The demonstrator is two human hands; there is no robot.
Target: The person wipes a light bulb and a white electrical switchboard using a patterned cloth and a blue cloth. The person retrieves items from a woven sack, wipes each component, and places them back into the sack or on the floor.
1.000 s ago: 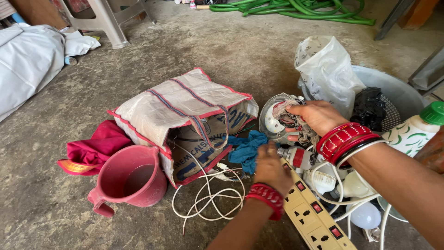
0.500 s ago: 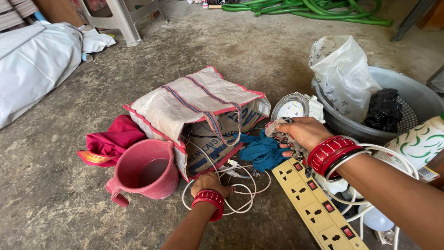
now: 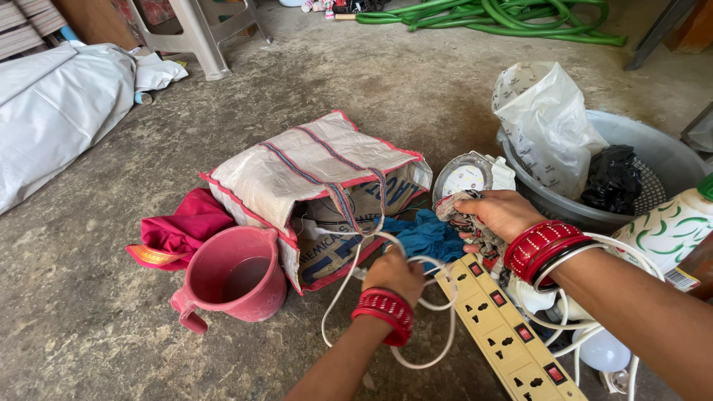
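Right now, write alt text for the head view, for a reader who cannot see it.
A person's left hand grips a tangle of white cable by an open woven bag on a concrete floor, while the right hand holds a patterned cloth above a cream power strip. A pink jug stands left; a grey basin sits right.

Rough grey concrete floor (image 3: 416,82), white plastic stool (image 3: 199,30), daylight
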